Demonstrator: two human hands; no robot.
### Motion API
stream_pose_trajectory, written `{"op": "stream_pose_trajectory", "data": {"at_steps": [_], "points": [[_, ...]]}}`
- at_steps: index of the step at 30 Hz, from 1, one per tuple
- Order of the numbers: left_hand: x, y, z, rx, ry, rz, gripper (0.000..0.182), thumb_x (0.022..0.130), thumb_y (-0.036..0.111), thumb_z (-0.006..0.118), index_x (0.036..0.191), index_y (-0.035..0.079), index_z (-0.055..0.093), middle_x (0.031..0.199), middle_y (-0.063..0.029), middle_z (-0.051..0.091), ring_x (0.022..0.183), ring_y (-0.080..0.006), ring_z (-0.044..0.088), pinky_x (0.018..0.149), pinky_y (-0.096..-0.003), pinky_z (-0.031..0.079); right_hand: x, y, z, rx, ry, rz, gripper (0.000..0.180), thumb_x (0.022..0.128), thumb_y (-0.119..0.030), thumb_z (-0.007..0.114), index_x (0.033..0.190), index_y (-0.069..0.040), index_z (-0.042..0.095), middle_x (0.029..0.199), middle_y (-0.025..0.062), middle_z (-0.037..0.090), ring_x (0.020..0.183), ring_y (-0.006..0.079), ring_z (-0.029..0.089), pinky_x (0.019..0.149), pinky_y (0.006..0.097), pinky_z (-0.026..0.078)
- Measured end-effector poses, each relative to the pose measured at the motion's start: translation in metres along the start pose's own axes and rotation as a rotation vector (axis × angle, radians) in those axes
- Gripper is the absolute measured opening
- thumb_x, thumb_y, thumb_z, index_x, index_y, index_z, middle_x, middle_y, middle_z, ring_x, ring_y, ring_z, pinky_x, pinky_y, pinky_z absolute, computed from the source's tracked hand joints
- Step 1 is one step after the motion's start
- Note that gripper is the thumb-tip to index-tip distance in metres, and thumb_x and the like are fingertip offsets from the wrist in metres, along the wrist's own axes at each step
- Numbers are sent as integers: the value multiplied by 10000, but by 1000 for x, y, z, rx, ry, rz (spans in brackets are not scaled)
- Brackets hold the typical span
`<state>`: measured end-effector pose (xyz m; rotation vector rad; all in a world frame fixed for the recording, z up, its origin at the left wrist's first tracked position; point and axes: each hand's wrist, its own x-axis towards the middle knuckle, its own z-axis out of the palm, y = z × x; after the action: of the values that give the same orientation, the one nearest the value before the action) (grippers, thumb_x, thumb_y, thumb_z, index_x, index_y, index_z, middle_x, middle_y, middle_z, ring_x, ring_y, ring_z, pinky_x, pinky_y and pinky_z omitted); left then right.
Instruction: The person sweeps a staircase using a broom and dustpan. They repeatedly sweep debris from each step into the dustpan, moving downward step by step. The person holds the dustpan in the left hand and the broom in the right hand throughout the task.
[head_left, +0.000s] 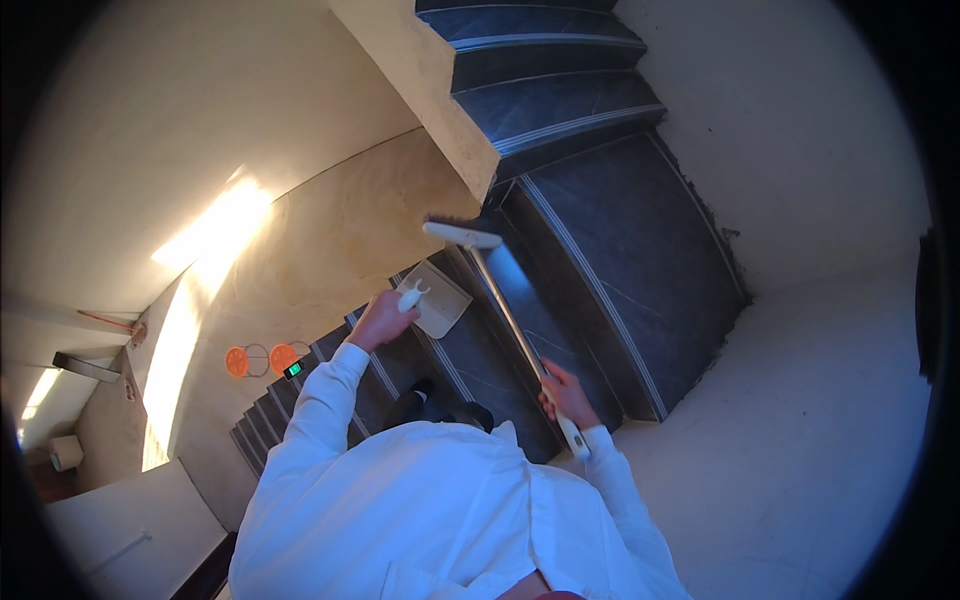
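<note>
My left hand grips the white handle of a dustpan. The pan part lies over a dark stair tread, close to the wall side of the stairs. In my right hand is the lower end of a broom's pole, with a light grip past my fingers. The broom head is white with dark bristles and sits at the far end of the pole, up and right of the dustpan. Its bristles are blurred and face away from me, near the corner of the pale wall.
Dark tiled stairs with light-striped nosings climb beyond a landing. More steps descend on the left. Far below stand two orange stools. A pale wall borders the right side. My dark shoes are on the stairs.
</note>
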<state>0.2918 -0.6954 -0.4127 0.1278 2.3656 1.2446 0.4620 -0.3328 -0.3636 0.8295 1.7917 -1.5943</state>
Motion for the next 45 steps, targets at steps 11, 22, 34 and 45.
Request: {"op": "stream_pose_trajectory", "data": {"at_steps": [11, 22, 34, 45], "points": [[-7, 14, 18, 75, 24, 52, 300, 822, 276, 721, 906, -13, 713, 808, -232, 692, 751, -374, 679, 742, -450, 538, 63, 46, 5, 132, -24, 125, 602, 1020, -217, 488, 1584, -214, 277, 706, 58, 532, 493, 115, 487, 429, 290, 447], [-35, 47, 31, 150, -103, 99, 321, 812, 274, 724, 950, -16, 719, 897, -265, 699, 863, -428, 685, 798, -465, 551, -56, 37, -23, 59, -54, 45, 581, 1022, -239, 542, 1559, -147, 343, 715, 19, 548, 502, 89, 487, 427, 256, 417], [-46, 45, 35, 106, 5, 70, 306, 819, 255, 742, 860, -44, 697, 778, -241, 687, 737, -378, 689, 708, -458, 537, 83, 14, -47, 52, -4, 24, 600, 1000, -230, 554, 1561, -172, 348, 710, 50, 542, 502, 100, 496, 446, 265, 441], [-77, 52, 62, 177, -95, 119, 342, 813, 290, 750, 849, -46, 692, 772, -247, 680, 731, -387, 682, 691, -464, 527, -58, 157, -9, 338, -3, 70, 608, 1018, -182, 545, 1576, -147, 306, 724, 42, 554, 491, 116, 490, 445, 273, 441]]}}
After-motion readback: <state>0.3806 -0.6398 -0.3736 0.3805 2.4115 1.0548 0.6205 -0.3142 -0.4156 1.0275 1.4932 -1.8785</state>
